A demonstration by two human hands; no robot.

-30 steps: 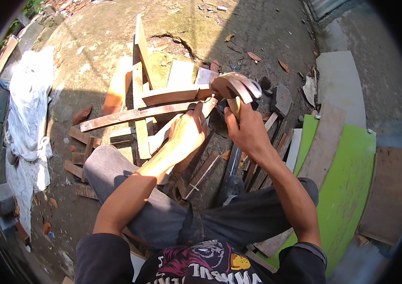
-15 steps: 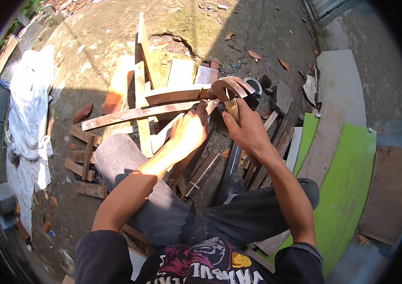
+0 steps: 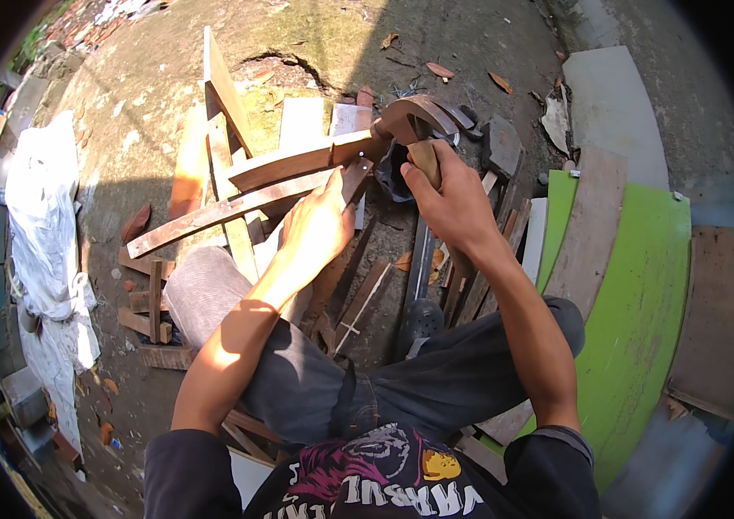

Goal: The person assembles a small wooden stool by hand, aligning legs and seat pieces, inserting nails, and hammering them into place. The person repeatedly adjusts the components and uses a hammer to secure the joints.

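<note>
My right hand (image 3: 453,203) is closed round the wooden handle of a claw hammer (image 3: 402,118), close under its rust-brown head. The hammer's striking face is beside the right end of a wooden slat (image 3: 285,166); whether they touch I cannot tell. My left hand (image 3: 317,221) is closed on a long brown wooden strip (image 3: 224,212) that slants down to the left. A short piece of wood (image 3: 355,180) juts out past its fingers, with small bright spots near it. The left fingertips are partly hidden.
Boards lean and lie beyond my left knee, including an upright plank (image 3: 227,95). Short wood blocks (image 3: 166,356) are piled at the left. A grey stone block (image 3: 501,147) lies right of the hammer. Green panel (image 3: 635,320) on the right; white sheet (image 3: 45,208) on the left.
The whole view has shifted a little. My right hand and the hammer are now farther from my left hand, up and to the right of it. Both hands keep their hold.
</note>
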